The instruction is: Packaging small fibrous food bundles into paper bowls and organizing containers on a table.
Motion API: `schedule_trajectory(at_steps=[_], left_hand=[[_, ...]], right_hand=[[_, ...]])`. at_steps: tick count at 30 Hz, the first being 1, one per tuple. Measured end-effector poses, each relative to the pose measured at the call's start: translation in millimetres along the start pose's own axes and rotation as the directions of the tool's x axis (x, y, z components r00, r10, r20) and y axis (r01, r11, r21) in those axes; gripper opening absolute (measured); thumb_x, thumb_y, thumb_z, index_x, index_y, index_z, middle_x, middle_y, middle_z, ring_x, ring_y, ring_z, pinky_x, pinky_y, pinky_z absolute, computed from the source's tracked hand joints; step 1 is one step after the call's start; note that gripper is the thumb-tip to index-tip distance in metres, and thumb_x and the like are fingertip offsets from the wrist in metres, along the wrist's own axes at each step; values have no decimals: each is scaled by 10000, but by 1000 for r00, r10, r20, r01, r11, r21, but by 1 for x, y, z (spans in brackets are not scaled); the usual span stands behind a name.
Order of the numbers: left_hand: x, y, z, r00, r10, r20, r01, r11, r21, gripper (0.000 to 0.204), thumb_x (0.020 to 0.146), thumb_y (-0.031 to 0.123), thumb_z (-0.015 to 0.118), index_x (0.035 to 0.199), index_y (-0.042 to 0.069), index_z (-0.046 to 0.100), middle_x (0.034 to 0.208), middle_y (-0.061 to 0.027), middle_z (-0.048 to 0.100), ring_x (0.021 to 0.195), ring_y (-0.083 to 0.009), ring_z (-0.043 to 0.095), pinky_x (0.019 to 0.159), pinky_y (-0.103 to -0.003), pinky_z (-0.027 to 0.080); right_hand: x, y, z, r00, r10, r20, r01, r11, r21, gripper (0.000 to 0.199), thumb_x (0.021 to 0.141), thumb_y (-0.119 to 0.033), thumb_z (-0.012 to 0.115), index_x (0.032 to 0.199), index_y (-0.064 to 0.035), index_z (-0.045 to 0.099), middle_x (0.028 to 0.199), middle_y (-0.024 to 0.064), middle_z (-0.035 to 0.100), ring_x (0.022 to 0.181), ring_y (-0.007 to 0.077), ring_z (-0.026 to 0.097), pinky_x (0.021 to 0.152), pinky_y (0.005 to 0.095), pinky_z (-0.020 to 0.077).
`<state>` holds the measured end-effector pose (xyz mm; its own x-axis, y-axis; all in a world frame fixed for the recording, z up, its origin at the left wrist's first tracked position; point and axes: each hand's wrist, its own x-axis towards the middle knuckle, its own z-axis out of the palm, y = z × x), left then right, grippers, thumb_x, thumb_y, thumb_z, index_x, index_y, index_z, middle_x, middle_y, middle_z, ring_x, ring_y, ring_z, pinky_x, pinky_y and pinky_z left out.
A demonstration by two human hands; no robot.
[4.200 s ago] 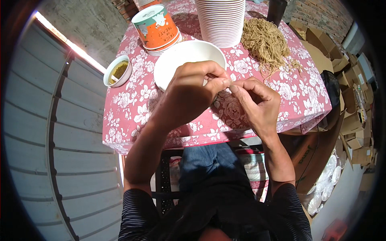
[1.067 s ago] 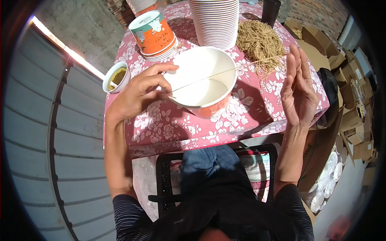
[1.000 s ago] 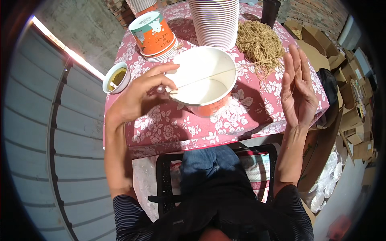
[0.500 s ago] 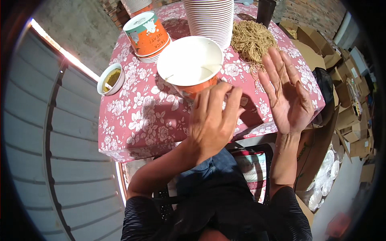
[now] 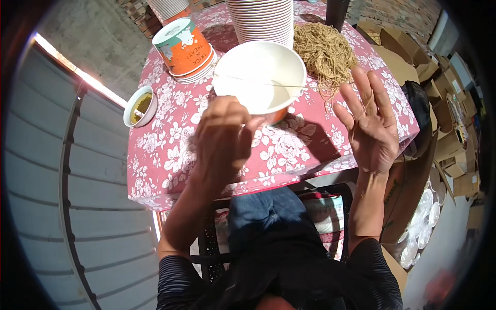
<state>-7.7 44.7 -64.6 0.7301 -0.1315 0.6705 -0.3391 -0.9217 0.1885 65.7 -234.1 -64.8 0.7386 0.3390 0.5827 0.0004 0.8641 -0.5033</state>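
Observation:
A white-lined paper bucket (image 5: 279, 95) with an orange outside tilts toward me near the table's middle. A thin tan string (image 5: 279, 84) runs across its mouth and on toward the right. My left hand (image 5: 222, 129) hovers at the bucket's near left, fingers bent and thumb apart. Motion and shadow blur it, so I cannot tell whether it grips anything. To the right, my right hand (image 5: 373, 121) is raised palm up with fingers spread, and a thin strand seems to lie across them. Behind it sits a loose heap of tan string (image 5: 325, 51).
Stacked white-rimmed buckets (image 5: 261, 20) stand behind the tilted one. More orange and teal buckets (image 5: 188, 49) sit upside down at left, near a small bowl of yellow-green liquid (image 5: 140, 107). A floral cloth (image 5: 165, 170) covers the table. Cardboard boxes (image 5: 460, 119) crowd the right side.
My left hand has moved left and toward me. The bucket has shifted right, and the string now stretches across its mouth. My right hand has dropped slightly, its fingers more bent.

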Motion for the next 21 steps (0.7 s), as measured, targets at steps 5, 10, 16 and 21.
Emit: schedule_trajectory(at_steps=[5,10,16,21], left_hand=[[-1,-29,-26,996,-60,-73,34,948,-316,411,857,341,839,829,50,550,806,-106,574,713,-300,574,621,-414,469],[6,-54,-57,997,71,10,-69,986,-155,318,853,183,832,818,31,555,713,-80,544,641,-223,549,562,-334,434],[15,-42,-47,976,209,-62,-214,972,-92,145,847,108,777,817,46,649,746,-89,626,697,-295,603,649,-413,489],[36,-8,-35,971,228,-68,-224,973,56,104,851,38,730,785,18,651,819,-115,659,759,-331,613,688,-435,487]], right_hand=[[6,4,1,998,-54,-39,48,987,-152,807,823,130,462,1602,57,264,1657,313,234,1483,496,355,1181,580,417],[8,10,5,994,8,-113,-24,990,-141,835,816,77,562,1605,24,293,1676,266,232,1521,437,321,1209,570,380],[4,28,21,998,58,-27,-58,998,-18,740,931,-17,499,1605,80,210,1672,314,187,1525,486,273,1235,569,320],[7,33,37,994,30,-106,-15,989,147,676,1018,-136,477,1603,77,212,1682,304,155,1548,471,221,1264,567,256]])
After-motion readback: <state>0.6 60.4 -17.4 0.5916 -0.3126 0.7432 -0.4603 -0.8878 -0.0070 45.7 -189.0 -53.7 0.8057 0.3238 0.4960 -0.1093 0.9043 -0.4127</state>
